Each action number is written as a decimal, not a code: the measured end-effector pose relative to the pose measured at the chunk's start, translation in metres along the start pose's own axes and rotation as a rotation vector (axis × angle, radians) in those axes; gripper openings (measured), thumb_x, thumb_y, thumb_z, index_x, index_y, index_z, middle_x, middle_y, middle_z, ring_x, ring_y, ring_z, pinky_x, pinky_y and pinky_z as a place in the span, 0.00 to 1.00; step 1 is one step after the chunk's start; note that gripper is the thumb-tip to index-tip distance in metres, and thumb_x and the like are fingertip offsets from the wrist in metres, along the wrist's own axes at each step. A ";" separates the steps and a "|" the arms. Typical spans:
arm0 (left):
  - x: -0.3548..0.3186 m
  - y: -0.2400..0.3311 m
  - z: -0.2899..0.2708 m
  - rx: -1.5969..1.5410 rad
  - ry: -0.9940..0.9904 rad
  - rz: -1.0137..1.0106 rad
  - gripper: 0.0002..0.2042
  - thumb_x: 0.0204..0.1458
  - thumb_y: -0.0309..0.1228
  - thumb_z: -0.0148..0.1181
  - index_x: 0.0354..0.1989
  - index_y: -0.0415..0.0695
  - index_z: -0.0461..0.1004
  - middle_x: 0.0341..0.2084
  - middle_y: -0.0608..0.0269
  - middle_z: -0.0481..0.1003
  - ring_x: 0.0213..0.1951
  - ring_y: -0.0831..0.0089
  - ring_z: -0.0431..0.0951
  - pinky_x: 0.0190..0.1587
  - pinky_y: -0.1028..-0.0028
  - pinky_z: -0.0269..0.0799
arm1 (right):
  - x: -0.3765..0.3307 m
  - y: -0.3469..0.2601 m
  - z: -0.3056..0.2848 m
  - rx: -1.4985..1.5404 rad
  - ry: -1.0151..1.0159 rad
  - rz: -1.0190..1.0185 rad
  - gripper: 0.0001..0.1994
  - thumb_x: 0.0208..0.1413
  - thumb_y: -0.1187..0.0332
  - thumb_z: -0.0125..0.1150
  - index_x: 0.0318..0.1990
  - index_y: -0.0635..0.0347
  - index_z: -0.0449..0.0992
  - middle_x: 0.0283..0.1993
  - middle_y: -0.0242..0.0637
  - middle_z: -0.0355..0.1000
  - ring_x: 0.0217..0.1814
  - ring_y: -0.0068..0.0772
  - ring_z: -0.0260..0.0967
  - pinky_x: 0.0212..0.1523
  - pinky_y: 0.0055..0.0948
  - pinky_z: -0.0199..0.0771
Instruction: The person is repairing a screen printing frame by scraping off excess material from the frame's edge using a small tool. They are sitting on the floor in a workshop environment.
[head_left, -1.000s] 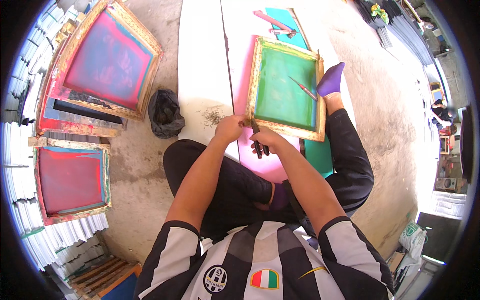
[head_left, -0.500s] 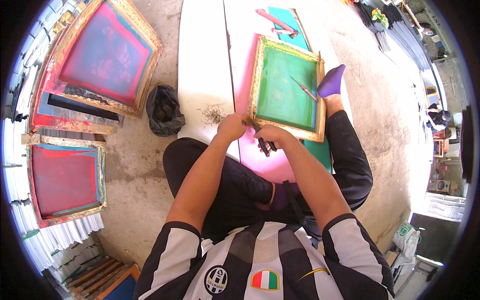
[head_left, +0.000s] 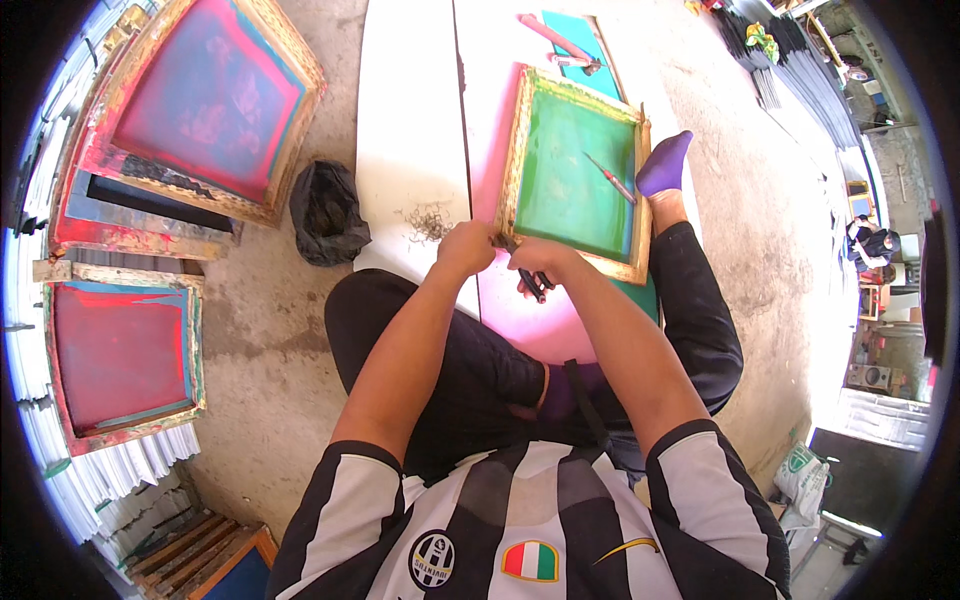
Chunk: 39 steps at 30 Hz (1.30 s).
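My right hand (head_left: pixel 545 258) is wrapped round a pair of pliers (head_left: pixel 535 288) with dark handles. Their jaws meet the near left corner of a wooden screen-printing frame (head_left: pixel 512 160) with green mesh. Close beside the jaws, my left hand (head_left: pixel 467 247) has its fingers closed at that same corner; what they pinch is hidden. Left of it, a loose pile of thin, dark bits (head_left: pixel 427 221), like pulled staples, lies on the white board (head_left: pixel 410 110). A slim pointed tool with a reddish handle (head_left: pixel 614 182) rests across the green mesh.
A crumpled black plastic bag (head_left: pixel 330 213) stands on the floor left of the board. More printing frames (head_left: pixel 285 150) with pink-red mesh lean further left. My foot in a purple sock (head_left: pixel 664 165) touches the green frame's right side. A reddish bar-shaped tool (head_left: pixel 553 38) lies beyond it.
The pliers in my right hand have turned slightly, their handles now less visible under the hand. My left hand stays at the frame's corner. The view has shifted slightly.
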<state>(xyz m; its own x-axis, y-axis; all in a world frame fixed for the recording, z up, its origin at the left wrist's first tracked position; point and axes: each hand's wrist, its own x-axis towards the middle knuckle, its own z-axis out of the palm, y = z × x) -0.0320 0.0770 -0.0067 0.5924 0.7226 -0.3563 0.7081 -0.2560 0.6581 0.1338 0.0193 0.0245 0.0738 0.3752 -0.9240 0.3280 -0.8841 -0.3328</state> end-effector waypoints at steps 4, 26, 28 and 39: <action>0.006 -0.003 0.006 -0.049 -0.007 -0.008 0.18 0.52 0.27 0.55 0.49 0.58 0.84 0.38 0.51 0.83 0.43 0.49 0.83 0.48 0.55 0.78 | -0.005 0.009 0.027 0.050 0.143 -0.058 0.09 0.55 0.77 0.56 0.40 0.77 0.70 0.25 0.51 0.72 0.17 0.42 0.72 0.13 0.48 0.69; 0.012 -0.021 0.010 -0.492 0.038 -0.119 0.15 0.57 0.32 0.61 0.48 0.41 0.85 0.31 0.56 0.84 0.23 0.72 0.79 0.27 0.70 0.74 | 0.018 0.041 0.075 -0.010 0.603 -0.349 0.13 0.54 0.65 0.58 0.41 0.65 0.80 0.39 0.58 0.80 0.44 0.60 0.80 0.50 0.52 0.78; 0.005 -0.016 0.004 -0.527 0.035 -0.158 0.14 0.58 0.34 0.61 0.45 0.38 0.85 0.30 0.60 0.83 0.22 0.74 0.77 0.24 0.73 0.71 | 0.011 0.050 0.078 -0.019 0.551 -0.390 0.15 0.58 0.61 0.58 0.44 0.64 0.80 0.46 0.62 0.79 0.50 0.61 0.78 0.53 0.54 0.76; -0.018 -0.030 -0.029 -0.562 -0.178 -0.344 0.14 0.60 0.40 0.61 0.43 0.41 0.79 0.32 0.63 0.81 0.23 0.75 0.75 0.24 0.74 0.65 | 0.007 0.045 0.105 0.126 0.277 -0.499 0.15 0.55 0.65 0.59 0.46 0.65 0.78 0.38 0.54 0.79 0.43 0.51 0.81 0.46 0.46 0.79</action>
<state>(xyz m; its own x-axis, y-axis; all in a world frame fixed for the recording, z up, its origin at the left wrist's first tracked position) -0.0744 0.0904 -0.0008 0.4578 0.5741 -0.6789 0.5890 0.3761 0.7153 0.0504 -0.0468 -0.0167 0.1884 0.7986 -0.5717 0.2730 -0.6017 -0.7506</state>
